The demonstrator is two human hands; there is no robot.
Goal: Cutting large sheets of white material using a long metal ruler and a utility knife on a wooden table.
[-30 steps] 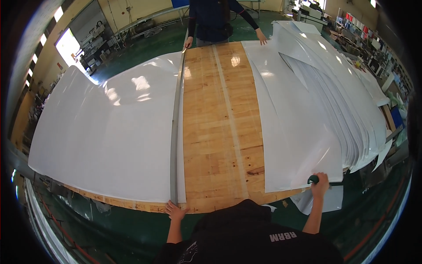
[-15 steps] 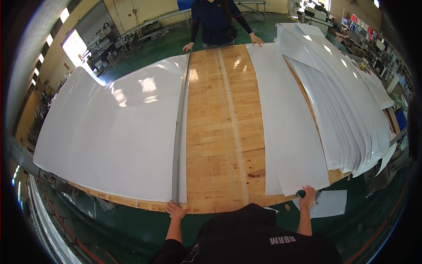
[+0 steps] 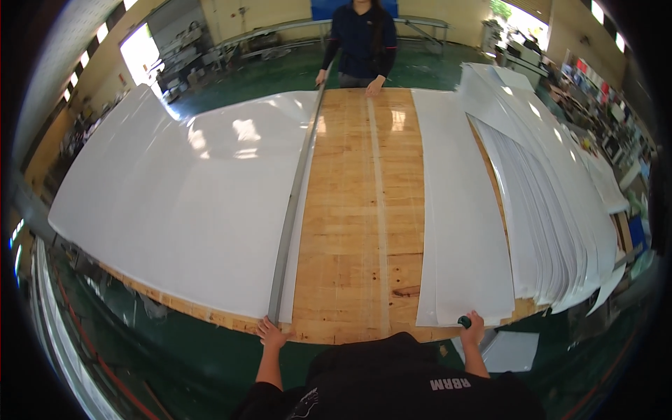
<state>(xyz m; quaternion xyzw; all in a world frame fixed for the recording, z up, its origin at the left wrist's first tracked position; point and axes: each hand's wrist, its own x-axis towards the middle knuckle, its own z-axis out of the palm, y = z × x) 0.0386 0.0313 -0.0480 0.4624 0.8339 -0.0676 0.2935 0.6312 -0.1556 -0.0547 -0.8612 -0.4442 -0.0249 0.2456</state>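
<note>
L hand [image 3: 273, 334] has fingers apart, at nr end of long grey bar [image 3: 289, 213], which lies on big white sheet [image 3: 182, 217] on wood table [image 3: 353, 224]. R hand [image 3: 474, 327] has fingers curled round dark green thing [image 3: 464, 321], nr edge of R-side white sheets [image 3: 469, 210]. Other person [image 3: 360, 42] is across, w/ 1 hand at bar's far end

Both hands [image 3: 272, 334] [image 3: 474, 332] well apart

Daylight from doorway [image 3: 140, 54]; glare on white sheet [image 3: 189, 203]; edges bent, dark

green floor [image 3: 259, 82] | yellow wall [image 3: 276, 17] | blue panel [image 3: 320, 9] at back | bright doorway [image 3: 137, 53] at left
</note>
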